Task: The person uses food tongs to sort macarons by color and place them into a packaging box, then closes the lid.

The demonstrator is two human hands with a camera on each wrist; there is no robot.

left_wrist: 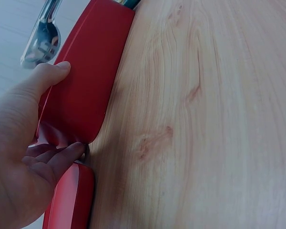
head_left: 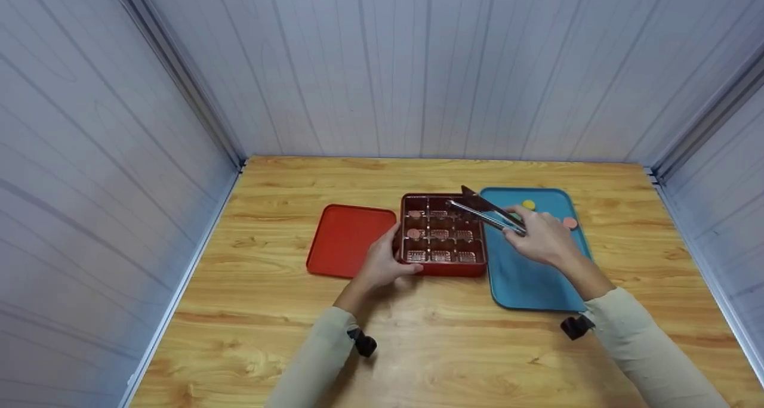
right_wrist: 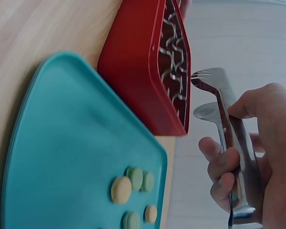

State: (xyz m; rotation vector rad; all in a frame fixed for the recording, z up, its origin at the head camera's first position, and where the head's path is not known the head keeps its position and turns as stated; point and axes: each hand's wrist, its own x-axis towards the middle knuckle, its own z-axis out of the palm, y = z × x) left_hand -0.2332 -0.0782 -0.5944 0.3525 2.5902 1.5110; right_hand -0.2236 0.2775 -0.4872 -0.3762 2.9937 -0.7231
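Observation:
A red box with a dark, clear-divided insert stands mid-table. Two pink macarons lie in cells of its left column. My left hand grips the box at its left front corner, the thumb along the front wall and the fingers round the side. In my right hand are metal tongs, pinched between thumb and fingers. Their two ends stand apart over the back right cells, with nothing visible between them.
A blue tray sits against the box's right side, with several macarons towards its back, partly hidden by the right hand. Left of the box lies a flat red lid. Pale panel walls close off the table's back and sides.

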